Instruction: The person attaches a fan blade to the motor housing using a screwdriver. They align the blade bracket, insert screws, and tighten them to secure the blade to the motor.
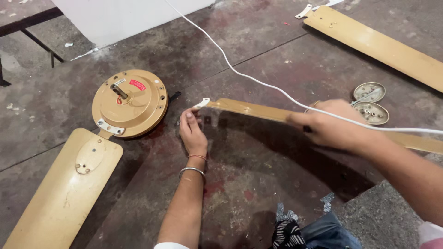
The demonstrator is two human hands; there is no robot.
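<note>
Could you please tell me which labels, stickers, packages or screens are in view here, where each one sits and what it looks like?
Red sticker: on top of the tan fan motor housing, right of its shaft; small slanted rectangle, red with pale marks.
White label: on the same housing, just above the shaft; a narrow white strip, too small to make out.
No packages, signs or screens are visible.
</note>
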